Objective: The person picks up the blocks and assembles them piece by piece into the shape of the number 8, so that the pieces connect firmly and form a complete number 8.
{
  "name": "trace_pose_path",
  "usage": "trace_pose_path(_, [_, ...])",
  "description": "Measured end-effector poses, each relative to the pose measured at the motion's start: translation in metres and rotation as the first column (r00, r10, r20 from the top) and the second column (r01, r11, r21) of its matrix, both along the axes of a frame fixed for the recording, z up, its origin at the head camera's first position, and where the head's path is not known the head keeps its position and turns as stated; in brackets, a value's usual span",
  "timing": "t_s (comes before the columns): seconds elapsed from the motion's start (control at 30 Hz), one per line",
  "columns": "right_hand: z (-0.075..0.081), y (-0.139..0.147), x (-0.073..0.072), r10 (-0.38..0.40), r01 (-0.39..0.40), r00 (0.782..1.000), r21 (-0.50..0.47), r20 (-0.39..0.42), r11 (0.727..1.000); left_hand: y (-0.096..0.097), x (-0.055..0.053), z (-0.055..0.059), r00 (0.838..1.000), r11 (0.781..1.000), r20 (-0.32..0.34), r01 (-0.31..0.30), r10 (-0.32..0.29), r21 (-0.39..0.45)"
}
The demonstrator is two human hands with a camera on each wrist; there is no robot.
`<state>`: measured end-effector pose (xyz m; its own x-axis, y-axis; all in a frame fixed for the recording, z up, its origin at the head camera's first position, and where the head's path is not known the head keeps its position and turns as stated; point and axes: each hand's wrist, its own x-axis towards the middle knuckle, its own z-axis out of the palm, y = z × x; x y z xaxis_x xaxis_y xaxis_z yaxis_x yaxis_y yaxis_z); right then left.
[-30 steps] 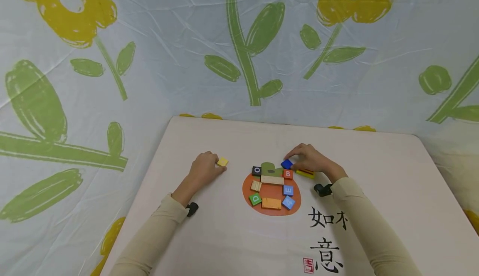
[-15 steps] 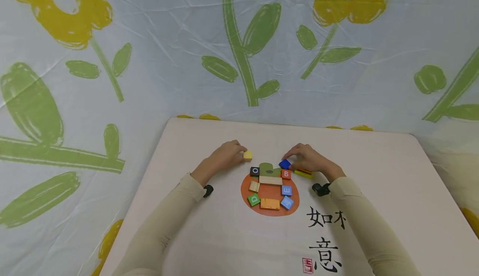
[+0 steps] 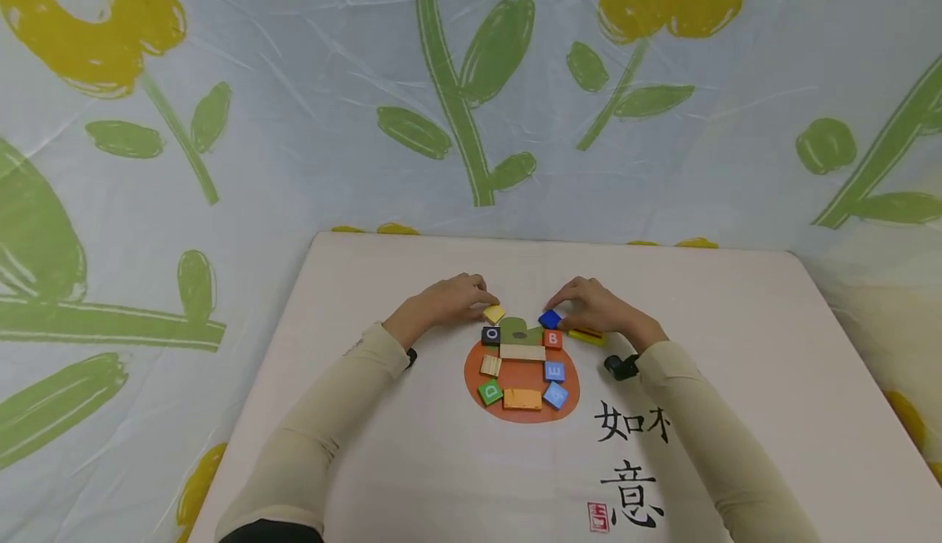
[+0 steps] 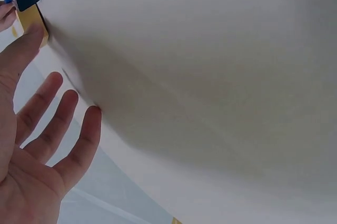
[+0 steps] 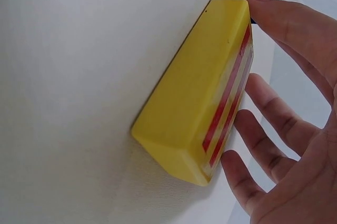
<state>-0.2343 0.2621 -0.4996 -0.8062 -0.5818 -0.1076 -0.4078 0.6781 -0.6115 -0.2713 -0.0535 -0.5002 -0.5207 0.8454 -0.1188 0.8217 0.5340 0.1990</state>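
My left hand (image 3: 447, 299) pinches a small yellow block (image 3: 494, 314) just above the black letter block (image 3: 491, 336) marked O. In the left wrist view the thumb lies on the yellow block (image 4: 32, 24), while the other visible fingers spread apart. On the other side, my right hand (image 3: 598, 307) holds a blue block (image 3: 549, 320) between thumb and forefinger, above the red B block (image 3: 553, 339). A long yellow block (image 5: 195, 87) with red stripes lies beneath that hand, partly hidden in the head view. The blue block is mostly covered in the right wrist view.
Several blocks lie around an orange print with a green top: a pale plank (image 3: 522, 352), a striped wooden square (image 3: 491, 365), a green D block (image 3: 490, 392), an orange rectangle (image 3: 522, 399) and blue letter blocks (image 3: 555, 371). Black characters (image 3: 631, 494) are printed nearer me on the pale table cover.
My left hand has carried the yellow block rightward to beside the O block, turning it slightly. The right hand stays at the blue block. The head view has shifted a little.
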Motion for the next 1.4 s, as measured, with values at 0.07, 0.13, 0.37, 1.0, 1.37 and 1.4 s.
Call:
trace_pose_path(0.07, [0.001,0.0,-0.001,-0.009,0.009,1.0,0.005,0.01,1.0,0.0,0.0,0.001,1.0,1.0,0.002,0.006,-0.006,0.005])
trace_pose_path(0.13, [0.001,0.0,-0.001,-0.015,0.015,1.0,0.007,0.02,1.0,0.0,0.0,0.002,1.0,1.0,0.008,0.008,-0.008,0.004])
trace_pose_path(0.37, [-0.001,0.001,-0.001,-0.022,0.022,0.999,-0.003,0.029,1.0,0.001,0.002,0.004,0.999,1.0,0.036,0.003,-0.003,-0.011])
trace_pose_path(1.0, [0.001,0.002,0.002,0.004,-0.004,1.0,-0.017,0.009,1.0,0.003,0.004,0.005,0.998,1.0,0.064,-0.015,0.016,-0.026])
trace_pose_path(1.37, [0.003,0.018,0.024,-0.154,0.152,0.988,-0.125,-0.002,0.98,0.003,0.004,0.003,0.999,1.0,0.051,-0.002,0.003,-0.015])
trace_pose_path(1.4, [0.003,0.022,0.029,-0.2,0.201,0.979,-0.148,0.024,0.968,0.003,0.004,0.003,0.999,1.0,0.052,-0.003,0.004,-0.017])
